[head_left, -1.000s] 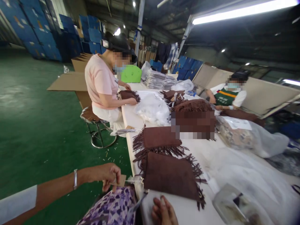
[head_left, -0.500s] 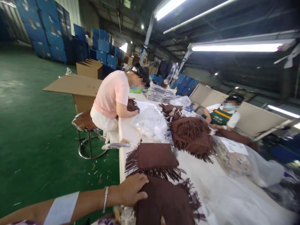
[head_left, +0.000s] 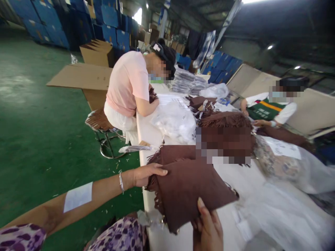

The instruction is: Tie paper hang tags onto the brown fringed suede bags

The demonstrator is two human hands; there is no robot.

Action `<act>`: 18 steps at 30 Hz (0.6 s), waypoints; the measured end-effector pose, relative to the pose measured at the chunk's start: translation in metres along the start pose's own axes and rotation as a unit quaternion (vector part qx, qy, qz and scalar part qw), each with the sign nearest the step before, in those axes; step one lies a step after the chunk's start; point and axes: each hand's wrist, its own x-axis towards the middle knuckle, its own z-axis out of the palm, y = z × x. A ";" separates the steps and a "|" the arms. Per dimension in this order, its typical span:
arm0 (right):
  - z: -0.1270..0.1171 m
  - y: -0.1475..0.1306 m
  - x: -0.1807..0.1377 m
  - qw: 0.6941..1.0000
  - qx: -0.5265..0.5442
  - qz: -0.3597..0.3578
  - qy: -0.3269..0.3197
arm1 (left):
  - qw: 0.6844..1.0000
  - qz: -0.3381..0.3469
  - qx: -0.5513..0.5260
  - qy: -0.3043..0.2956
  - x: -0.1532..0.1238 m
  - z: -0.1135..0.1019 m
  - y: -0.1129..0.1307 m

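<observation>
Head view, stage: brown fringed piece [head_left: 190, 190] in hand, judged mid-handling; remainder unclear.
Piece location: above white table [head_left: 146, 133], overlapping a second brown piece [head_left: 176, 152].
Long axis: left to right, right end farther; fringe [head_left: 157, 199] leftward.
Left hand [head_left: 146, 175]: gripping left edge, thumb uppermost.
Right hand [head_left: 209, 226]: pinching near edge.

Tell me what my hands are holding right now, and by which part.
A brown fringed piece: your left hand grips its left edge by the far corner; your right hand pinches its near edge, thumb on top.
</observation>
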 end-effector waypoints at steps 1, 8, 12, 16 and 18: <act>0.004 -0.008 0.002 1.000 0.001 -0.008 0.009 | 0.997 0.031 0.050 0.044 0.000 0.003 0.004; 0.026 -0.031 0.012 0.990 -0.039 -0.046 0.124 | 0.940 0.135 0.309 0.045 -0.039 0.062 -0.009; 0.068 -0.042 0.046 0.994 -0.031 -0.084 0.056 | 0.939 0.148 0.292 0.100 -0.011 0.067 0.004; 0.092 -0.040 0.067 0.983 -0.070 -0.156 -0.060 | 0.919 0.146 0.351 0.104 0.065 0.008 0.053; 0.083 -0.021 0.068 0.979 -0.108 -0.153 -0.086 | 0.869 0.099 0.449 0.184 0.095 -0.030 0.072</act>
